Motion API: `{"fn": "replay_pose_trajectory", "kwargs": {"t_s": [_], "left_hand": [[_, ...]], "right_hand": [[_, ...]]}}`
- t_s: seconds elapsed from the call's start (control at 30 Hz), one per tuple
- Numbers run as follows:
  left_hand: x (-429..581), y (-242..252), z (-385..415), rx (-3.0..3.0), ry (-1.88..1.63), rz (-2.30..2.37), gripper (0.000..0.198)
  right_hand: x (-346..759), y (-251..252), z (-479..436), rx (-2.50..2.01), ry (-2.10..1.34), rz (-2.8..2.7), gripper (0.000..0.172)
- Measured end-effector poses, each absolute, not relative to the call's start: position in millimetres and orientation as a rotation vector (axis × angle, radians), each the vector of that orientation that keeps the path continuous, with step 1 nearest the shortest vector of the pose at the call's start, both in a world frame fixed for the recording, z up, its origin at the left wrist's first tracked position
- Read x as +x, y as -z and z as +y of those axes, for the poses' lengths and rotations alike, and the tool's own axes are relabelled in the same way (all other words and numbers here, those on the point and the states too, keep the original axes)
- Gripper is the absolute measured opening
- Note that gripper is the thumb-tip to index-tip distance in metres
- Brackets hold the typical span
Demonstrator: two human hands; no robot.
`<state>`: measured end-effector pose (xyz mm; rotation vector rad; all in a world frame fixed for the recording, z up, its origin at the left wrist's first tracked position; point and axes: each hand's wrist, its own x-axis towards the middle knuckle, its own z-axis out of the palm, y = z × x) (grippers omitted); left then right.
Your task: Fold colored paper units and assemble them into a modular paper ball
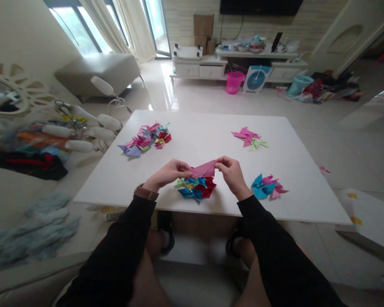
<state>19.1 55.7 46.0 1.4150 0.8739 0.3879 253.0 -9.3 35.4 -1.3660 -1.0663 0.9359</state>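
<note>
Pink: paper piece (204,169) pinched at both ends, left hand (168,174) gripping one corner, right hand (232,172) the other, prob. to keep it taut. Held just above mixed folded pile (196,188), near front edge of white surface (195,140). Other piles well apart, sorted-looking.

Head-worn view, steeply down over table (205,140)

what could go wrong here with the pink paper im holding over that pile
1. The pink paper is pinched at its ends by the left hand and right hand; a hard pull might tear or crease it.
2. The folded pile beneath lies near the front edge of the table; a nudge could knock pieces off.
</note>
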Motion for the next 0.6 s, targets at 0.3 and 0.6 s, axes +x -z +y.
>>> {"fn": "replay_pose_trajectory", "kwargs": {"t_s": [0.3,0.6], "left_hand": [[17.5,-48.4,55.3,1.419,-0.377,0.864,0.036],[15.5,-51.4,56.5,1.438,-0.346,0.873,0.033]], "right_hand": [[253.1,-35.5,-7.7,-1.316,-1.038,-1.033,0.013],[259.7,-37.8,-9.7,-1.417,-0.957,-1.205,0.014]]}}
